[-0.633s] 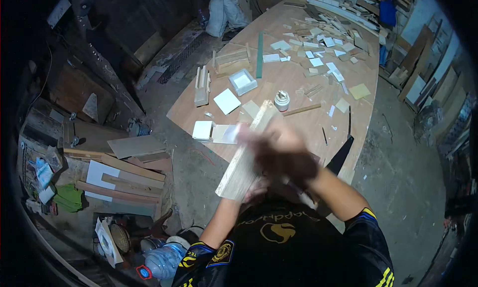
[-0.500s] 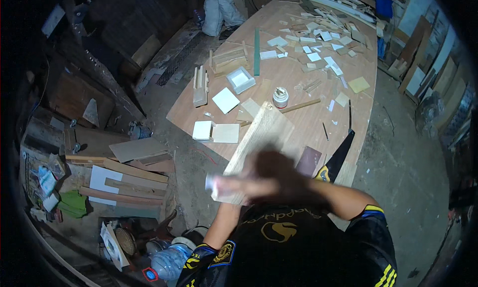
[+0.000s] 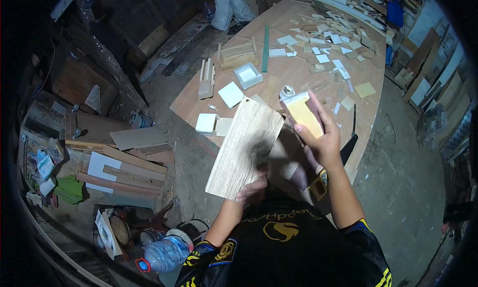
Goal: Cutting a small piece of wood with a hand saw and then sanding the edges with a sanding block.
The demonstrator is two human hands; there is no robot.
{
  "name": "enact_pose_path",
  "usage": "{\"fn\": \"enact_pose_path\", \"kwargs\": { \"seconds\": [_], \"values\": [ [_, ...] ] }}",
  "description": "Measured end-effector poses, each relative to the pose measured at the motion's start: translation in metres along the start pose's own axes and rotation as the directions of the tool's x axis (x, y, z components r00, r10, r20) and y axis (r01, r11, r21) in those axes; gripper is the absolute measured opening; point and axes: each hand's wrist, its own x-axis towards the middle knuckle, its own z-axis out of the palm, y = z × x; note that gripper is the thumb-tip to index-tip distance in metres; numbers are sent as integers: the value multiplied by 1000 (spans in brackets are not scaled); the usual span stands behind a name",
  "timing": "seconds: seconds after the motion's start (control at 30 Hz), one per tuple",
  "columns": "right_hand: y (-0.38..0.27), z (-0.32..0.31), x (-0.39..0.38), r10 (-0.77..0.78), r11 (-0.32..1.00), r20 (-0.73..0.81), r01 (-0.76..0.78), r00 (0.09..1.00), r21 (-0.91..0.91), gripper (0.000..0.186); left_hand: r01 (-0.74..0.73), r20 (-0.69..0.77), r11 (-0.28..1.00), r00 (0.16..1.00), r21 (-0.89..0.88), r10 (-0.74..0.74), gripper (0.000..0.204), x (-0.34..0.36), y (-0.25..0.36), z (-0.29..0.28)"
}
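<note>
My left hand [image 3: 253, 188] grips the lower edge of a flat, pale wooden board [image 3: 244, 142], which is tilted up in front of my chest. My right hand [image 3: 326, 142] is wrapped round a sanding block [image 3: 303, 115], a yellowish block with dark reddish sandpaper folded about its sides. The block is raised to the right of the board, apart from it. Behind the block a white jar [image 3: 287, 90] is partly hidden. A handsaw [image 3: 347, 148] with a yellow and black handle lies under my right forearm.
The wooden workbench [image 3: 189, 105] carries a white-lined box [image 3: 248, 77], small slotted wooden pieces [image 3: 206, 78], a green strip [image 3: 265, 48] and many offcuts [image 3: 323, 43] towards the far end. Boards [image 3: 127, 170] and a large water bottle [image 3: 167, 252] are at the left.
My right hand has swung from across the lower end of the board up to the right with the sanding block. The board has turned to show more of its broad face.
</note>
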Motion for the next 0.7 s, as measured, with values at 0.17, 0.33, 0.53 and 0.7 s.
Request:
{"fn": "enact_pose_path", "kwargs": {
  "seconds": [0.17,0.33,0.53,0.7],
  "values": [
    [-9,-2,-22,-91,977,40,97,995,-191,66,-209,-191,975,956,80,221,79,-14,9,-17],
    [-6,5,-43,-408,738,523,608,748,-293,48,-94,-218,994,970,57,104,83,-21,17,-35],
    [24,-19,-5,-328,792,-62,238,943,-562,41,9,-114,1000,993,7,-8,81,-5,14,-35],
    [11,10,-40,-423,788,340,526,840,-319,29,73,-15,997,997,-22,-73,81,-7,10,-26]
  ]
}}
